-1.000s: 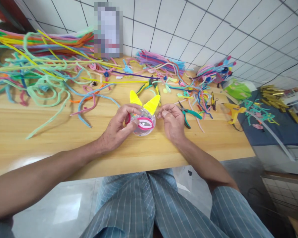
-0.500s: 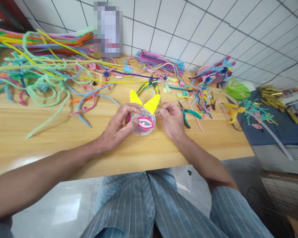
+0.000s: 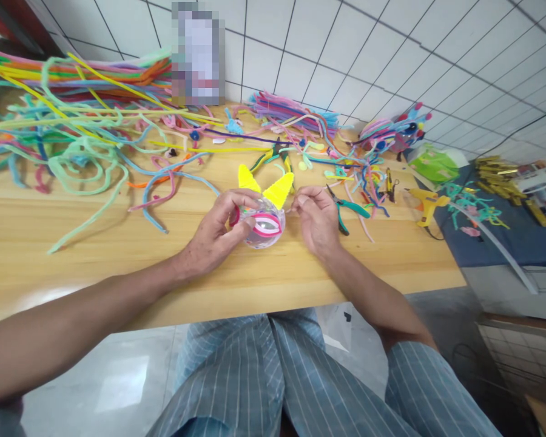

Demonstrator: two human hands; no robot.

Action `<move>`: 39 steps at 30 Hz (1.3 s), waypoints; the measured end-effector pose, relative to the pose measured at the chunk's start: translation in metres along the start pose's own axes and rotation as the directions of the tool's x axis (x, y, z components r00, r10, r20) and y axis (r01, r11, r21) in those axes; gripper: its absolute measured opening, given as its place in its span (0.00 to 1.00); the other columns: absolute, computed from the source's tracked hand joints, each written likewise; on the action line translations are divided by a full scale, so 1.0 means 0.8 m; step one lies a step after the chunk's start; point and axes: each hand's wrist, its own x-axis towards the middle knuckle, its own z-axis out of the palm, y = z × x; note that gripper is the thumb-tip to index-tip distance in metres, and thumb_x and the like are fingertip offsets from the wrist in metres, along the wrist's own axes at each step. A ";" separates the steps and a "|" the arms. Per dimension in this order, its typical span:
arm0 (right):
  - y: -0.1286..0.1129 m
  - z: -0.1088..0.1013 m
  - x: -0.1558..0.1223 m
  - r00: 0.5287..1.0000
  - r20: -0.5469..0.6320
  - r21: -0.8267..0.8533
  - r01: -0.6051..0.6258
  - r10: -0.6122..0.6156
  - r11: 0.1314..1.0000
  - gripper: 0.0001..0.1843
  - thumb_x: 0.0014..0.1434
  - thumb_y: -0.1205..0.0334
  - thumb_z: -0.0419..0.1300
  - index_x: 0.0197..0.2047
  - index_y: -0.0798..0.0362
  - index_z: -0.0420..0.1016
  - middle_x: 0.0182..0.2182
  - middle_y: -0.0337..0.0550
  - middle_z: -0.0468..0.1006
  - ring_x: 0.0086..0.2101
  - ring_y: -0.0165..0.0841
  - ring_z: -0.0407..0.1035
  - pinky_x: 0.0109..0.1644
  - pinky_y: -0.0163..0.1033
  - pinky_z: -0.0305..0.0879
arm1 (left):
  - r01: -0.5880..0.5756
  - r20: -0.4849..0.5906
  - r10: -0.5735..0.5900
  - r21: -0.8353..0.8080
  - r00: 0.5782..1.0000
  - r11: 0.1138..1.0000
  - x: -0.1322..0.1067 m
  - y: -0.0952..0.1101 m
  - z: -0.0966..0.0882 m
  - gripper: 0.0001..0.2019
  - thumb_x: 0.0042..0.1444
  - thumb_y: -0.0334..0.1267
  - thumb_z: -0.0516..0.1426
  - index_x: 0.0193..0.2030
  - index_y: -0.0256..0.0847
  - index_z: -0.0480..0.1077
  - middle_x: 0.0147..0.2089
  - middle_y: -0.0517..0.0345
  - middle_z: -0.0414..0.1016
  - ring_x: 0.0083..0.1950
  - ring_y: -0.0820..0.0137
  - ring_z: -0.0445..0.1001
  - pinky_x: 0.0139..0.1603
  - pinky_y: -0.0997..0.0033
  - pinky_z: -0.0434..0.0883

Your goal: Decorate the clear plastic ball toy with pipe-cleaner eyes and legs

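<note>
A clear, rounded plastic piece [image 3: 264,240] rests on the wooden table, with a pink-and-white eye-shaped outline [image 3: 273,230] on its front. Two pointed yellow fuzzy ears [image 3: 278,191] stand up from its top. My left hand [image 3: 225,224] is closed around its left side, the thumb at the edge of the eye outline. Just right of the piece, my right hand [image 3: 317,215] pinches its thumb and fingertips together; whatever lies between them is too small to make out. Green-handled pliers [image 3: 352,209] lie beside the right hand.
Piles of colourful pipe cleaners [image 3: 86,158] spread over the table's left and back. Yellow-and-black pliers [image 3: 264,159] lie behind the ears. A yellow glue gun [image 3: 425,205] sits at the right end, near a green package [image 3: 434,164]. A tiled wall [image 3: 323,36] bounds the back.
Almost nothing differs. The fingers of my right hand have shifted very slightly; the left hand and the clear piece stay in place.
</note>
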 end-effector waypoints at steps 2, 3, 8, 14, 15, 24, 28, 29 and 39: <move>0.000 0.000 0.000 1.000 0.007 -0.001 0.003 -0.003 1.000 0.15 0.50 0.56 0.78 0.35 0.46 0.77 0.31 0.33 0.76 0.30 0.28 0.68 0.38 0.38 0.70 | 0.010 0.000 -0.010 0.007 1.000 1.000 0.000 0.000 0.000 0.13 0.73 0.53 0.59 0.55 0.49 0.73 0.65 0.49 0.76 0.64 0.58 0.75 0.68 0.51 0.71; 0.000 0.000 0.000 1.000 0.012 0.005 0.005 -0.005 1.000 0.15 0.49 0.57 0.78 0.34 0.46 0.77 0.31 0.33 0.76 0.30 0.28 0.68 0.38 0.38 0.70 | 0.009 0.000 -0.009 0.008 1.000 1.000 0.000 0.000 0.000 0.13 0.73 0.53 0.60 0.55 0.49 0.73 0.65 0.50 0.76 0.64 0.58 0.75 0.68 0.51 0.71; 0.000 0.000 0.000 1.000 0.004 0.021 0.009 -0.009 1.000 0.13 0.49 0.59 0.77 0.36 0.46 0.79 0.33 0.34 0.77 0.30 0.28 0.68 0.37 0.37 0.70 | -0.002 0.008 0.002 -0.005 1.000 1.000 0.000 -0.001 0.000 0.12 0.74 0.50 0.59 0.56 0.49 0.72 0.65 0.50 0.76 0.64 0.58 0.75 0.70 0.50 0.69; 0.002 -0.002 0.002 1.000 -0.001 0.013 0.002 -0.002 1.000 0.17 0.49 0.53 0.79 0.36 0.46 0.77 0.31 0.33 0.75 0.29 0.29 0.68 0.36 0.37 0.72 | -0.003 0.004 0.003 0.005 1.000 1.000 -0.001 -0.004 -0.001 0.13 0.73 0.51 0.59 0.57 0.49 0.73 0.65 0.49 0.76 0.64 0.57 0.75 0.68 0.49 0.71; 0.002 -0.002 0.003 1.000 -0.004 0.015 0.003 -0.003 1.000 0.17 0.49 0.53 0.79 0.36 0.46 0.77 0.30 0.33 0.75 0.29 0.29 0.68 0.36 0.37 0.71 | -0.004 0.004 0.004 0.004 1.000 1.000 -0.001 -0.005 -0.001 0.12 0.73 0.51 0.59 0.57 0.49 0.73 0.66 0.49 0.76 0.64 0.57 0.75 0.68 0.49 0.71; -0.001 -0.003 0.004 1.000 0.004 0.002 0.010 -0.010 1.000 0.14 0.51 0.56 0.76 0.37 0.46 0.75 0.31 0.33 0.75 0.30 0.29 0.68 0.36 0.38 0.71 | -0.010 0.006 0.010 -0.002 1.000 1.000 0.000 -0.001 0.000 0.12 0.73 0.50 0.60 0.56 0.49 0.73 0.64 0.50 0.76 0.62 0.59 0.75 0.66 0.52 0.70; -0.001 -0.004 0.006 0.999 0.028 -0.006 0.025 -0.025 1.000 0.13 0.53 0.57 0.74 0.36 0.46 0.74 0.30 0.33 0.73 0.30 0.28 0.69 0.37 0.37 0.71 | 0.009 0.000 -0.009 -0.002 1.000 1.000 0.000 0.001 0.000 0.13 0.73 0.53 0.60 0.55 0.48 0.72 0.65 0.49 0.76 0.63 0.58 0.75 0.69 0.50 0.70; -0.001 -0.004 0.007 0.999 0.026 -0.006 0.029 -0.029 1.000 0.13 0.53 0.58 0.74 0.36 0.46 0.74 0.30 0.33 0.73 0.30 0.28 0.69 0.37 0.37 0.71 | 0.010 0.000 -0.010 -0.001 1.000 1.000 0.000 0.001 0.000 0.13 0.73 0.52 0.60 0.55 0.49 0.72 0.65 0.49 0.76 0.63 0.58 0.75 0.69 0.49 0.70; -0.002 -0.008 0.011 0.999 0.010 0.021 0.045 -0.045 0.999 0.13 0.53 0.59 0.75 0.35 0.47 0.74 0.31 0.33 0.73 0.32 0.28 0.68 0.38 0.36 0.70 | 0.008 -0.003 -0.008 -0.021 1.000 1.000 0.000 -0.001 -0.001 0.13 0.73 0.51 0.60 0.56 0.48 0.73 0.64 0.49 0.76 0.63 0.58 0.75 0.65 0.53 0.71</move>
